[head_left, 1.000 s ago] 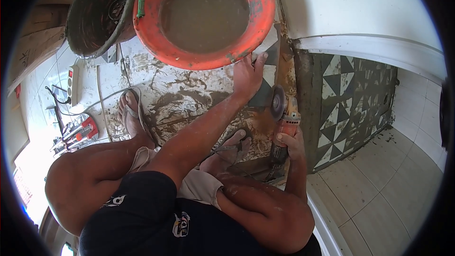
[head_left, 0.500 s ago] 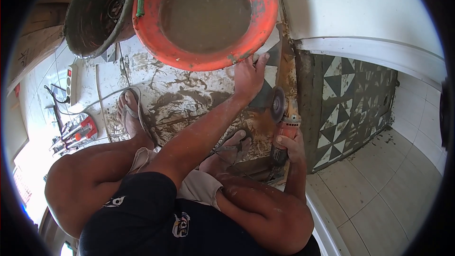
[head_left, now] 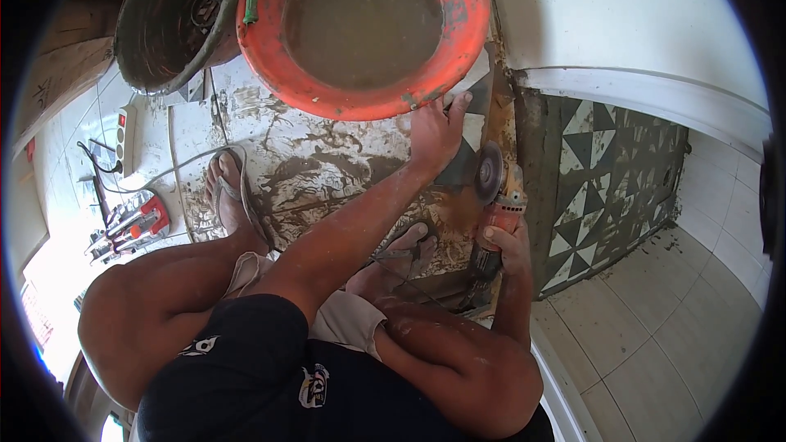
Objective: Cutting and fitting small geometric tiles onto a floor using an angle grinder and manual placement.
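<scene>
One round orange plastic bucket (head_left: 352, 105), top centre; round dark bucket (head_left: 160, 53), lettered brown cardboard carton (head_left: 72, 80), upper left. Grasping orange-black grinder (head_left: 499, 219) in right hand (head_left: 514, 250); left hand (head_left: 435, 139) at orange rim, can't tell grip.

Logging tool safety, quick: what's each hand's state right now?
Left hand: by the orange bucket, partly hidden; grip unclear.
Right hand: closed around the angle grinder.

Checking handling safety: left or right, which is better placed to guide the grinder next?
Probably right: the right grip is closed around the grinder, while the left grip is beside the red bucket, apart from the grinder.
</scene>
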Demonstrator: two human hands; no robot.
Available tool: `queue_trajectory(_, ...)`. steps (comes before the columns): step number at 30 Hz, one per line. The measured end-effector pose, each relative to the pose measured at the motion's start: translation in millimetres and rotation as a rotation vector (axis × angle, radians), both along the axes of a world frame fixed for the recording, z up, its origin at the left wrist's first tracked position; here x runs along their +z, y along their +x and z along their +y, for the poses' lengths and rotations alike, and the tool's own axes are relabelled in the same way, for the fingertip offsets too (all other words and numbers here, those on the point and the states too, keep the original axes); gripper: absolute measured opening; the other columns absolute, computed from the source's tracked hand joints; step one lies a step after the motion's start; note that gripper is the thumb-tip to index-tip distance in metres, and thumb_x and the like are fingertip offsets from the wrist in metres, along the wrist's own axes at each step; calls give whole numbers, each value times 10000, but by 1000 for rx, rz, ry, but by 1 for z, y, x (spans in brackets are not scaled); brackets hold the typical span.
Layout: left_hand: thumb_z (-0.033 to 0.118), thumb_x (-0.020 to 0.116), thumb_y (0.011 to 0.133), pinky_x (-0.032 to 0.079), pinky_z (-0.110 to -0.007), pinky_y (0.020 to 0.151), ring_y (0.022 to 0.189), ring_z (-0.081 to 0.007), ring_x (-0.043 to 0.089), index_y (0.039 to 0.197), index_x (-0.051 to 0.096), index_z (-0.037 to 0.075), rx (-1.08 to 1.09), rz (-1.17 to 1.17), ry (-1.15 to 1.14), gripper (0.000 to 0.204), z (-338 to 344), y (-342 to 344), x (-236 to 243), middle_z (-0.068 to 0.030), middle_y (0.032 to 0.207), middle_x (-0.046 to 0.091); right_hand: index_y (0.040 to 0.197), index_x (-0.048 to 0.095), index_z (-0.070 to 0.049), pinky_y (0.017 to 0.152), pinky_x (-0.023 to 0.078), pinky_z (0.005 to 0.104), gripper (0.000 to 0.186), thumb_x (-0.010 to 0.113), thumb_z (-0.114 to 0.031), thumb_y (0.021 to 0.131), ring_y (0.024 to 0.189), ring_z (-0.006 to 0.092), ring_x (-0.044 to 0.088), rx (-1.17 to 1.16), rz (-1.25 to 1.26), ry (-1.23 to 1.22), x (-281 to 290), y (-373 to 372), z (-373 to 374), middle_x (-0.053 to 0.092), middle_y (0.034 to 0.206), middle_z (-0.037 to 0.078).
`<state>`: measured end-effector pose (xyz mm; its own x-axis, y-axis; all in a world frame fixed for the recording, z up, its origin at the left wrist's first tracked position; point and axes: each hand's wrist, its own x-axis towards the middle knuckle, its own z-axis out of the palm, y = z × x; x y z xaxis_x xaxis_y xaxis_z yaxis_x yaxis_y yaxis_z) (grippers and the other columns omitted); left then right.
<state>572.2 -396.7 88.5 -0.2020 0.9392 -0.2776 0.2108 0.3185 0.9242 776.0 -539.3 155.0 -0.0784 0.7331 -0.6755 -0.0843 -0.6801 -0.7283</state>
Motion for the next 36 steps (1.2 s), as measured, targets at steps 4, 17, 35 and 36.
queue_trajectory(4, 324, 619, 993, 472, -522, 892, 1041, -477, 605, 1230, 602, -43, 22, 26, 47, 437, 0, 1, -8, -285, 1130, 644, 1079, 594, -3, 629, 493, 281, 376, 742, -186, 785, 689, 137, 626, 6, 6, 5, 1, -7, 4, 673, 843, 75)
queue_trajectory(17, 383, 632, 986, 446, -513, 593, 646, -460, 609, 935, 566, -56, 116, 118, 219, 447, 0, 3, -15, -284, 719, 588, 1087, 597, -22, 635, 478, 266, 382, 752, -191, 782, 692, 114, 612, -2, -24, 9, 2, -11, 13, 669, 865, 50)
queue_trajectory(35, 311, 628, 994, 471, -508, 859, 989, -463, 616, 1181, 618, -34, 46, 47, 113, 393, -1, -1, -8, -263, 1051, 654, 1032, 554, -43, 526, 344, 253, 279, 718, -138, 826, 577, 67, 461, -14, 65, 26, 7, -22, 28, 543, 746, -12)
queue_trajectory(36, 309, 631, 993, 474, -506, 837, 956, -454, 626, 1149, 633, -33, 54, 49, 116, 375, -1, -1, -7, -255, 1010, 661, 1032, 554, -42, 526, 345, 252, 282, 720, -138, 825, 573, 67, 460, -16, 65, 22, 7, -22, 29, 542, 743, -12)
